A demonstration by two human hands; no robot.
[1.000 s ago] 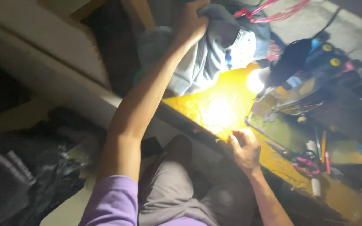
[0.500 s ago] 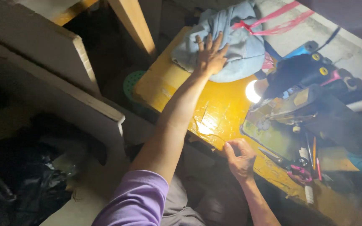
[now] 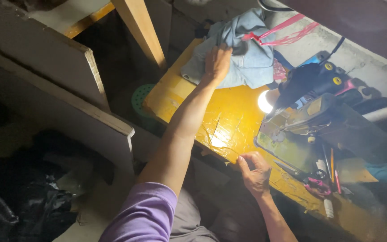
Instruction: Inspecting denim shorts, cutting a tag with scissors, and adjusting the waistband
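Note:
My left hand (image 3: pixel 217 62) reaches far out and presses flat on a pile of light blue denim cloth (image 3: pixel 247 58) at the far end of a yellow table (image 3: pixel 229 121). My right hand (image 3: pixel 255 172) rests at the table's near edge, fingers curled over the rim, and I cannot make out anything held in it. A black sewing machine (image 3: pixel 323 107) with a lit lamp (image 3: pixel 265 102) stands to the right of both hands.
Pink ribbon (image 3: pixel 287 31) lies over the cloth. Scissors with pink handles (image 3: pixel 314 184), pencils and a white spool lie by the machine's base. Grey wooden boards (image 3: pixel 68 89) and a wooden post (image 3: pixel 142 29) stand at the left, dark bags (image 3: pixel 32 197) on the floor.
My view has shifted, so the table sits lower in frame. My left hand stays stretched out on the denim pile. My right hand stays at the table's near edge.

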